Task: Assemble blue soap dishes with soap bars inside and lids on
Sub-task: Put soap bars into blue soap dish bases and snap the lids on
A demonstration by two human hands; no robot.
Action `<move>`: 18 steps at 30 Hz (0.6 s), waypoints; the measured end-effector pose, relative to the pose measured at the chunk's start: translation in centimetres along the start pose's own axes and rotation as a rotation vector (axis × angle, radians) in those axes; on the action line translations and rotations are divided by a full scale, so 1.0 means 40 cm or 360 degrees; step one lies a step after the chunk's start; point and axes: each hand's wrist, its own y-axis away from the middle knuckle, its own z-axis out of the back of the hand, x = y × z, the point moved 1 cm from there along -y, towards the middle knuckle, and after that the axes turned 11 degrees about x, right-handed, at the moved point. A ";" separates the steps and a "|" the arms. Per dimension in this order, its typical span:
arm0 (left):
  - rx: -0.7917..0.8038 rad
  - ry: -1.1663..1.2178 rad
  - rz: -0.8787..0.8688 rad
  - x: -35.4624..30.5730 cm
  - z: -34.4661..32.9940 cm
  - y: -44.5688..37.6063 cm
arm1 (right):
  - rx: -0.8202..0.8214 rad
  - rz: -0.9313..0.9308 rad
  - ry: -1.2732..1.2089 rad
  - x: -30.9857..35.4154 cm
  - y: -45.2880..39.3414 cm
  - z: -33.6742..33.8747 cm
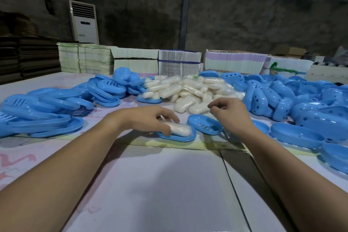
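Note:
A blue soap dish base (180, 138) lies on the table in front of me with a wrapped white soap bar (181, 130) in it. My left hand (150, 119) holds that bar, thumb under its near end and fingers curled over the top. Just to the right a slotted blue dish part (204, 124) rests tilted on the table. My right hand (228, 110) hovers above it with loosely curled fingers, holding nothing, close to the near edge of the soap pile (190, 90).
Heaps of blue slotted trays (47, 111) fill the left side; blue domed lids and bases (301, 103) crowd the right. Stacks of flat printed cartons (135, 62) line the table's far edge. A white floor air conditioner (83, 21) stands behind. A metal ruler (212, 143) lies by the dishes.

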 end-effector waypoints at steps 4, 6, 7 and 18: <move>-0.0005 -0.0068 -0.0007 0.015 0.001 -0.007 | 0.0103 -0.0045 0.0163 0.000 0.004 0.001; -0.0029 -0.0089 -0.0013 0.020 -0.009 -0.018 | 0.0203 -0.0112 0.0373 -0.002 0.004 0.005; -0.0035 -0.0059 -0.0026 0.020 -0.015 -0.021 | 0.0234 -0.0176 0.0511 -0.004 0.005 0.011; -0.0156 0.0015 -0.0033 0.022 -0.041 -0.033 | 0.0355 -0.0814 0.1032 -0.097 -0.006 0.136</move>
